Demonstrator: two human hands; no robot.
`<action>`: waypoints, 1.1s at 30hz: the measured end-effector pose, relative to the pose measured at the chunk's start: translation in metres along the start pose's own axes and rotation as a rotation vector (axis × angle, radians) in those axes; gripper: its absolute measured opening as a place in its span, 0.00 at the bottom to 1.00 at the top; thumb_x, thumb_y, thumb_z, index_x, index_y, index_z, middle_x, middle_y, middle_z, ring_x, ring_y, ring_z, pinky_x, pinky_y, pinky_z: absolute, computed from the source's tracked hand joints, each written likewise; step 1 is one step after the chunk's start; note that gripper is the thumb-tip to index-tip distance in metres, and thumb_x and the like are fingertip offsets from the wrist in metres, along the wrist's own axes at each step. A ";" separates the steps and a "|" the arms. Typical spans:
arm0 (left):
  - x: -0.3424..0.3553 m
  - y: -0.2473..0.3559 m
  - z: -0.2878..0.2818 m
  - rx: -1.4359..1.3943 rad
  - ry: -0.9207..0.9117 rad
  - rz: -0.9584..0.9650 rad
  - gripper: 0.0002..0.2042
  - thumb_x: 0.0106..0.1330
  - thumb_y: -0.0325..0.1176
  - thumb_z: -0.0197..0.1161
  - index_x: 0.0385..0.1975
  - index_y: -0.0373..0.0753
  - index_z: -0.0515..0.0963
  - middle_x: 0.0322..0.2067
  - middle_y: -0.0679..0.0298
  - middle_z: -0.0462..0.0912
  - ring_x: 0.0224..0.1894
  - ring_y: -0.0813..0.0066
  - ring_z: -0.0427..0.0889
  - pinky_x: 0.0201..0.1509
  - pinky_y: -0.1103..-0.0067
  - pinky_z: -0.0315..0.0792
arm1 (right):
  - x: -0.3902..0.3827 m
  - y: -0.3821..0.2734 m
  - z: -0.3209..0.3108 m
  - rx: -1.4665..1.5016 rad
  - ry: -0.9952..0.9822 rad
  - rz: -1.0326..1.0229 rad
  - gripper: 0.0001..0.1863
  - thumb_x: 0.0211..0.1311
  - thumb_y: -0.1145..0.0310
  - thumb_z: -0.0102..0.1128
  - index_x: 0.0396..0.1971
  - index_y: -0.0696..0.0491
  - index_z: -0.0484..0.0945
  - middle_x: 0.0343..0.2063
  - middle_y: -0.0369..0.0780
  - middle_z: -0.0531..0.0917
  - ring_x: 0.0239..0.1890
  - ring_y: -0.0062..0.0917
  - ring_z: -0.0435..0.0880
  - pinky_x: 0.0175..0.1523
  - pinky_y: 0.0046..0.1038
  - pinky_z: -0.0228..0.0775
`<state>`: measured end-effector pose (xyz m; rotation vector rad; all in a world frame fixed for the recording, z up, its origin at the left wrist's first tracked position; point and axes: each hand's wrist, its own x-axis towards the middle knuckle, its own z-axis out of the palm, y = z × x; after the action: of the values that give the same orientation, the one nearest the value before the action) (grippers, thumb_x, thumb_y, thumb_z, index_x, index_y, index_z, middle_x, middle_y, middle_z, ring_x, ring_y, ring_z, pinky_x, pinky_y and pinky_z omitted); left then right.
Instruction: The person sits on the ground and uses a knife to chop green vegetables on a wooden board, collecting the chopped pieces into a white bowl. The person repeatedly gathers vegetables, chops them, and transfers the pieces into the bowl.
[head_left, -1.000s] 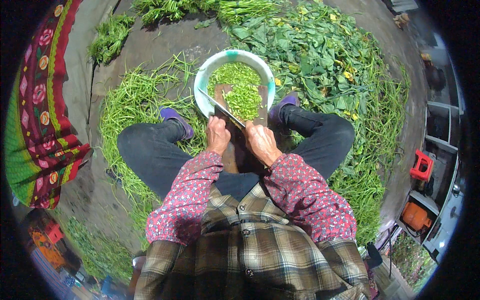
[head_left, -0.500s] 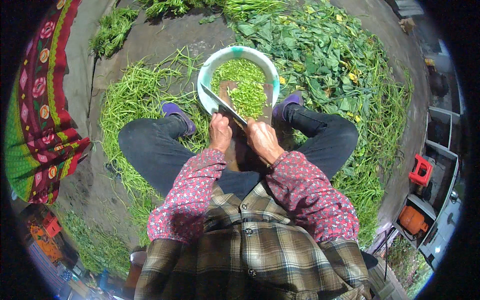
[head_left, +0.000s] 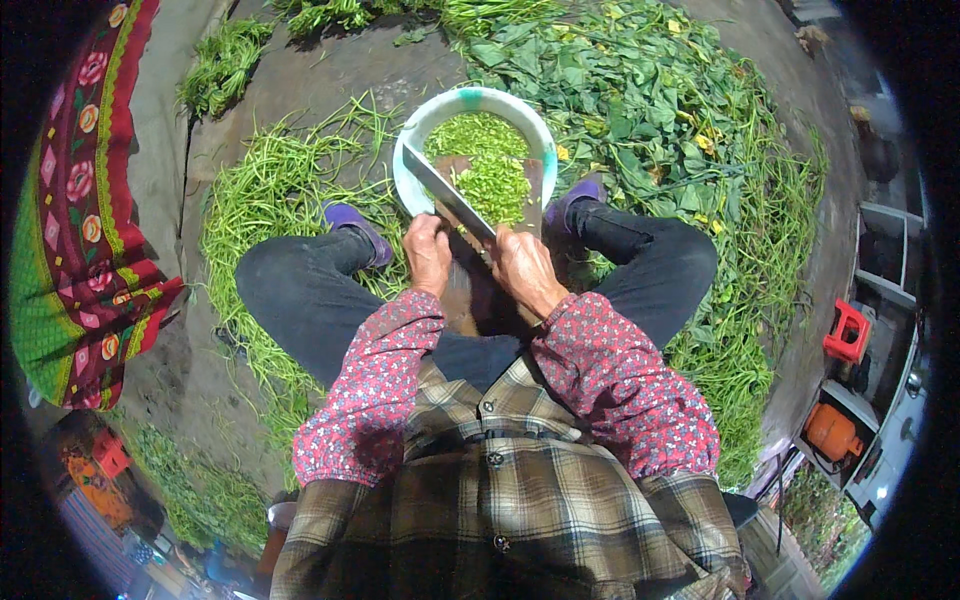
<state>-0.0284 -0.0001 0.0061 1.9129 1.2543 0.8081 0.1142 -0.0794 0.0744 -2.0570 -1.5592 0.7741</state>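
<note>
My right hand (head_left: 525,268) grips a long knife (head_left: 445,192) angled across a wooden board (head_left: 476,292) that reaches into a white-and-green basin (head_left: 416,121). Beside the blade, my left hand (head_left: 429,257) rests at the board's left side with curled fingers; whatever they hold is hidden. Small pieces of chopped light-green stems (head_left: 492,182) lie heaped on the board's far end and inside the basin.
Long green stems (head_left: 270,195) lie left of my legs, leafy vines (head_left: 640,115) to the right, bundles (head_left: 222,70) at upper left. A flowered blanket (head_left: 90,240) hangs at far left. A red stool (head_left: 846,330) and orange gas cylinder (head_left: 832,431) stand at far right.
The knife and both hands have shifted slightly farther from my body. My left hand's fingertips sit a little farther left, and the blade tip is higher in the picture.
</note>
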 end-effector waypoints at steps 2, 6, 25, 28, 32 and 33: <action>-0.002 0.003 0.003 0.113 -0.015 0.080 0.05 0.41 0.16 0.51 0.19 0.30 0.71 0.23 0.50 0.70 0.28 0.47 0.71 0.34 0.64 0.67 | -0.003 -0.003 0.003 -0.053 0.000 0.005 0.05 0.49 0.74 0.53 0.27 0.59 0.70 0.16 0.53 0.75 0.24 0.50 0.76 0.27 0.44 0.67; -0.004 -0.003 0.012 0.164 -0.044 0.125 0.05 0.40 0.16 0.51 0.14 0.30 0.62 0.20 0.49 0.66 0.25 0.47 0.69 0.29 0.61 0.63 | -0.003 0.004 0.022 -0.118 0.007 0.017 0.07 0.44 0.75 0.53 0.26 0.59 0.69 0.18 0.52 0.76 0.24 0.47 0.78 0.28 0.43 0.69; 0.042 -0.069 -0.021 -0.645 0.264 -0.732 0.09 0.60 0.25 0.57 0.40 0.34 0.73 0.32 0.66 0.78 0.30 0.80 0.75 0.32 0.85 0.70 | 0.023 0.110 -0.080 -0.324 -0.436 -0.437 0.05 0.49 0.68 0.54 0.21 0.52 0.75 0.14 0.45 0.76 0.22 0.41 0.78 0.26 0.39 0.68; 0.043 -0.072 -0.018 -0.645 0.210 -0.721 0.07 0.60 0.25 0.56 0.38 0.34 0.75 0.29 0.67 0.78 0.26 0.82 0.75 0.28 0.87 0.69 | 0.044 0.096 -0.091 -0.390 -0.463 -0.344 0.04 0.46 0.68 0.55 0.21 0.52 0.75 0.15 0.46 0.76 0.22 0.42 0.78 0.26 0.39 0.68; 0.041 -0.093 -0.018 -0.663 0.091 -0.716 0.09 0.61 0.24 0.55 0.41 0.33 0.73 0.30 0.65 0.77 0.27 0.82 0.74 0.28 0.86 0.69 | 0.075 0.091 -0.103 -0.388 -0.345 -0.419 0.04 0.47 0.70 0.55 0.23 0.53 0.74 0.15 0.46 0.75 0.21 0.42 0.76 0.25 0.40 0.66; 0.043 -0.089 -0.020 -0.677 0.054 -0.731 0.09 0.61 0.24 0.55 0.42 0.33 0.72 0.31 0.65 0.77 0.27 0.82 0.75 0.28 0.86 0.69 | 0.079 0.087 -0.104 -0.434 -0.314 -0.388 0.03 0.47 0.70 0.56 0.23 0.53 0.73 0.15 0.46 0.76 0.21 0.42 0.77 0.25 0.39 0.67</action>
<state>-0.0741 0.0702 -0.0507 0.8131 1.3475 0.7463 0.2619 -0.0276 0.0829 -1.8663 -2.3900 0.6755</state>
